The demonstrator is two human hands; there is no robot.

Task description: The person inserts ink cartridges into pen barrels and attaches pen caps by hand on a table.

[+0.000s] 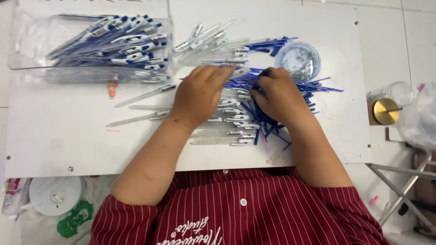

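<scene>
My left hand [200, 93] rests palm down over a row of clear pen barrels [222, 131] and pinches one clear barrel [238, 72] at its fingertips. My right hand [279, 95] lies on a heap of blue ink refills [290, 86], its fingers closed around one or more of them next to the left hand's fingertips. More clear barrels with clips [209, 38] lie just beyond both hands.
A clear plastic box [27, 50] at the far left holds several finished blue-and-white pens [122, 43]. A small round clear dish of tiny metal parts [299, 61] sits at the far right. Loose barrels [145, 93] lie left. A jar with a gold lid [386, 111] stands off the white board's [68, 145] right edge.
</scene>
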